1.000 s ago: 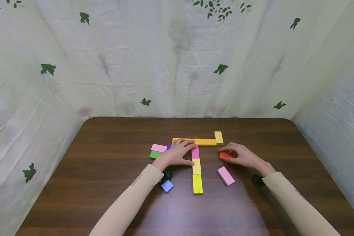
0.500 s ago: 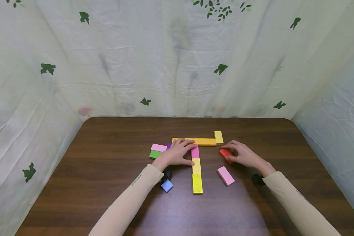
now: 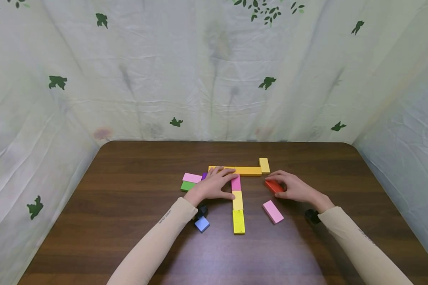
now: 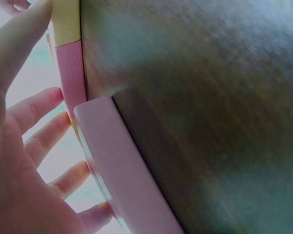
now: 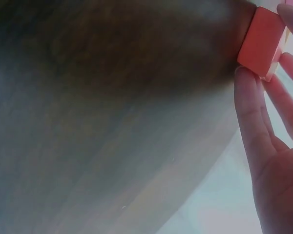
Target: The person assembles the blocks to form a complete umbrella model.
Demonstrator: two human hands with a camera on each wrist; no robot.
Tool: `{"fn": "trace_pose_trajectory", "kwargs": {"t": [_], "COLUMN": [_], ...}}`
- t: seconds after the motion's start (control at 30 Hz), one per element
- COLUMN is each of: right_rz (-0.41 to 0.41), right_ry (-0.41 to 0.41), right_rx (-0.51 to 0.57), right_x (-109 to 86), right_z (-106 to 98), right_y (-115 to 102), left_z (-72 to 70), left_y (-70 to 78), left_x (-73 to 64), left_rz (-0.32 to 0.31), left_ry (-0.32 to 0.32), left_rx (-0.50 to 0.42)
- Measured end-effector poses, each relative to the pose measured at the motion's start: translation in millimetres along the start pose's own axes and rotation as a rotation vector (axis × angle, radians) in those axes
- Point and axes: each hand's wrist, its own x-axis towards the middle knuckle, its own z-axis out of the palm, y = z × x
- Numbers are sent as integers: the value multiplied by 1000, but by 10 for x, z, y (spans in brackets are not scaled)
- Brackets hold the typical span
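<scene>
My left hand (image 3: 213,187) rests with spread, fairly straight fingers over the blocks, its thumb at a pale yellow block (image 3: 237,201) and a fingertip at a magenta block (image 3: 236,183). In the left wrist view, a pale pink block (image 4: 124,165) lies close along its fingertips. On the right side, my right hand (image 3: 295,188) pinches a red block (image 3: 274,186) between thumb and fingertips, low over the table. The right wrist view shows the thumb and fingertips at opposite ends of this block. A loose pink block (image 3: 273,212) lies just nearer to me.
Orange blocks (image 3: 247,171) form a row at the back, with a tan block (image 3: 264,166) at its right end. A bright yellow block (image 3: 239,222) ends the column. Left are a green block (image 3: 188,186) and a blue block (image 3: 202,224). A patterned cloth (image 3: 214,79) hangs behind the table.
The right hand has shifted its fingers on the red block and turned it slightly, so its left end points more toward the back. The left hand stays in place.
</scene>
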Motion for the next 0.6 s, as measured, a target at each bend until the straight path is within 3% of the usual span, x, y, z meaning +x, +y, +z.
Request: {"fn": "trace_pose_trajectory", "kwargs": {"t": [0.27, 0.6], "right_rz": [18, -12], "right_ry": [59, 165], "right_rx": [29, 15], "right_x": [39, 221], "right_z": [-28, -94], "right_y": [-50, -29], "left_z": [-17, -16], "left_y": [14, 8], "left_x": [-7, -3], "left_rz": [-2, -5], "left_ry": [-7, -10], "left_rx": [3, 2]}}
